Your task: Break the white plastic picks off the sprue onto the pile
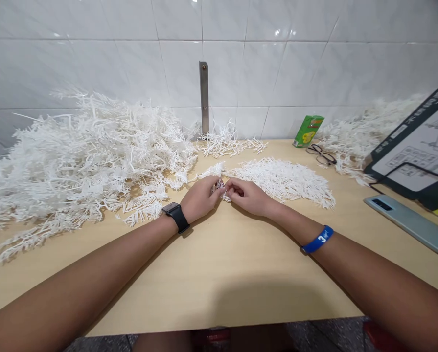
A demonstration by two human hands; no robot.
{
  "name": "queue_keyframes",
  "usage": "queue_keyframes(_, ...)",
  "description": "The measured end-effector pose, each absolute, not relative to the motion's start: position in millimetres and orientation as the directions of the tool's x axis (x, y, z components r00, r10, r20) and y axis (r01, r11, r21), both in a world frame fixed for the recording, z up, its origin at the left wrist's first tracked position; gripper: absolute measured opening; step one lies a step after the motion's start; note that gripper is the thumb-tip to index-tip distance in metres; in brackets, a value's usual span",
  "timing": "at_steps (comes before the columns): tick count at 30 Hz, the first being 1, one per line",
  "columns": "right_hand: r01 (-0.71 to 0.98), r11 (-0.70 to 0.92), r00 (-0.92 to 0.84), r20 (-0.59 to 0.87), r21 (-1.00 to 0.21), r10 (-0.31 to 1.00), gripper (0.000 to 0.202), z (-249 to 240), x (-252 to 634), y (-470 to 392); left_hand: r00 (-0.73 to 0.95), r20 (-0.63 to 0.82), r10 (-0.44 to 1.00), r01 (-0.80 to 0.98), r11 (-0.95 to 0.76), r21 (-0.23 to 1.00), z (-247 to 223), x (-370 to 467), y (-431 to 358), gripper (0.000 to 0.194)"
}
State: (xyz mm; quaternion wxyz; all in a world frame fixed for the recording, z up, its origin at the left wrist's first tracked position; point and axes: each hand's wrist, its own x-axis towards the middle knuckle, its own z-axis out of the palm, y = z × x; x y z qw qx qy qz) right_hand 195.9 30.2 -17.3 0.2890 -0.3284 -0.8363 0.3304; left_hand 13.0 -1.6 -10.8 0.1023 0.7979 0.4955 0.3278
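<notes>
My left hand [201, 198] and my right hand [248, 196] meet at the middle of a light wooden table [219, 274]. Between their fingertips they pinch a small white plastic sprig [221, 187]. The left wrist carries a black watch, the right a blue band. Just behind my right hand lies a flat pile of white sprigs [285, 180]. A big heap of tangled white plastic branches [82, 156] fills the table's left side.
A smaller sprig pile [228, 143] lies by the tiled wall under a metal bracket [204, 95]. More white sprigs [361, 132], a green box [308, 130], glasses [321, 154], a phone [409, 222] and a printed board [420, 151] sit at the right.
</notes>
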Motion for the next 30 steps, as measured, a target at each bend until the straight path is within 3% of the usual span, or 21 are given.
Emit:
queue_keyframes(5, 0.389, 0.553, -0.621, 0.234, -0.737, 0.748, 0.018, -15.9, 195.6, 28.4, 0.284, 0.431, 0.857, 0.732, -0.484, 0.48, -9.9, 12.3, 0.0, 0.012)
queue_keyframes(15, 0.377, 0.629, -0.682, 0.255, -0.68, 0.685, 0.024, -13.3, 195.0, 28.1, 0.374, 0.396, 0.839, 0.662, -0.541, 0.519, -4.0, 14.7, -8.4, 0.032)
queue_keyframes(26, 0.415, 0.581, -0.525, 0.338, -0.7, 0.782, 0.022, -12.8, 193.8, 28.4, 0.316, 0.416, 0.853, 0.685, -0.508, 0.522, -5.3, 16.2, -7.3, 0.019)
queue_keyframes(30, 0.409, 0.593, -0.559, 0.323, -0.694, 0.764, 0.018, -12.5, 195.1, 29.2, 0.325, 0.378, 0.867, 0.699, -0.489, 0.521, -5.9, 17.0, -7.5, 0.015)
